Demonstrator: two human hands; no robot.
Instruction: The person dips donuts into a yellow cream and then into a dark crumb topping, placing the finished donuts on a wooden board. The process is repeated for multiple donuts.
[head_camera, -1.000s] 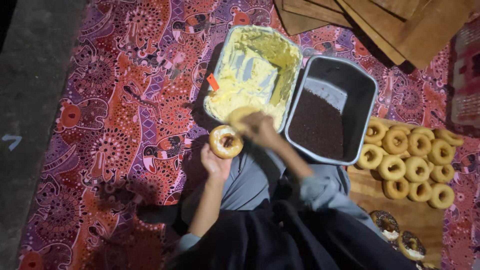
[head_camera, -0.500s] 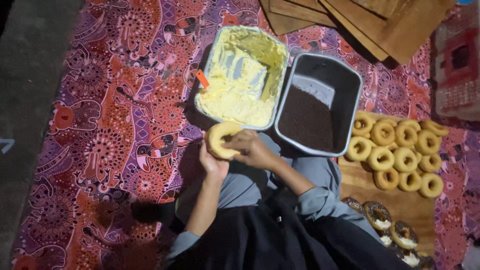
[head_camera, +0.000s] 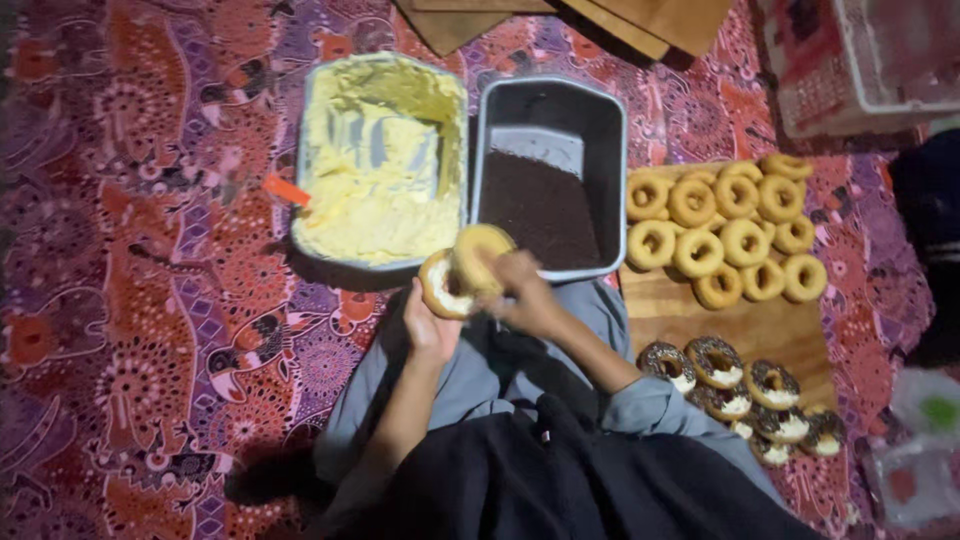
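Patterned red and purple cloth (head_camera: 130, 300) covers the floor where the work is laid out. Two doughnut halves are held just in front of the trays: a cream-faced half (head_camera: 440, 287) is gripped by the closed fingers of the left hand (head_camera: 428, 325), and a plain half (head_camera: 478, 258) is pinched in the right hand (head_camera: 525, 295), tilted against the first so that the two touch. Just beyond them a tray of pale yellow cream (head_camera: 380, 165) is seen, with an orange handle (head_camera: 285, 190) resting at its left rim, and beside it a dark tray of chocolate sprinkles (head_camera: 545, 200). Plain ring doughnuts (head_camera: 725, 235) are piled on a wooden board (head_camera: 720, 320) to the right, and finished sprinkle-topped doughnuts (head_camera: 750, 385) are set nearer the knees. For a clean join, it is judged that the halves are best lined up edge to edge and pressed evenly and lightly, so that the cream is not squeezed out at the rim.
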